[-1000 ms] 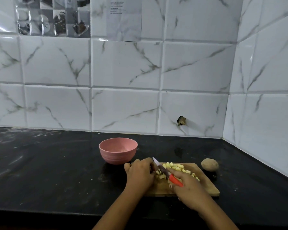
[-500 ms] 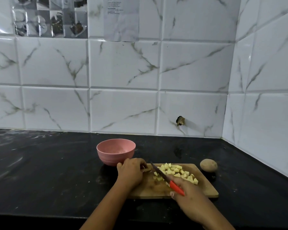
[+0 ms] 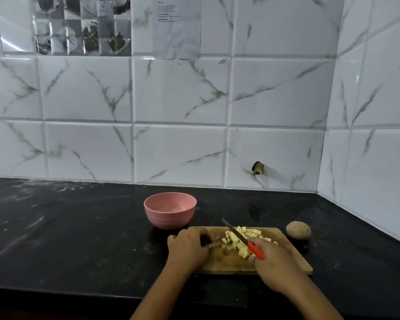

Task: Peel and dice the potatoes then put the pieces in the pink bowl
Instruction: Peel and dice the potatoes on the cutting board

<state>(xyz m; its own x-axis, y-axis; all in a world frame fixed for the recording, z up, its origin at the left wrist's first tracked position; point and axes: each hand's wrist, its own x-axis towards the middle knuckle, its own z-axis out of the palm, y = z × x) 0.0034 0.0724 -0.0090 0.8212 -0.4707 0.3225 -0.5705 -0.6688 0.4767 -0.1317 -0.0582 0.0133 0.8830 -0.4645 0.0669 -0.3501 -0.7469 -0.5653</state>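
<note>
Head view is looking down on a black countertop [image 3: 79,239] running under a white marble-tile wall [image 3: 178,153], with printed sheets [image 3: 83,26] hanging at the upper left. Left of centre, the pink bowl [image 3: 170,218] is sitting upright on the counter, just behind the left end of the wooden cutting board [image 3: 229,264] and apart from it. The left hand [image 3: 189,247] is resting knuckles-up on that end of the board, fingers curling under; whether it is pinching anything cannot be told. Just beside its fingertips, the diced potato pieces [image 3: 252,233] are lying in a loose heap on the middle of the board. The knife [image 3: 243,238] is slanting over the heap, its tip pointing up and left toward the bowl. The right hand [image 3: 275,266] is gripping its red handle with fingers wrapping round it. Farther right, a whole unpeeled potato [image 3: 298,230] is sitting on the counter just off the board's far right corner. Above, a small dark hole [image 3: 258,168] is showing in the wall.
</note>
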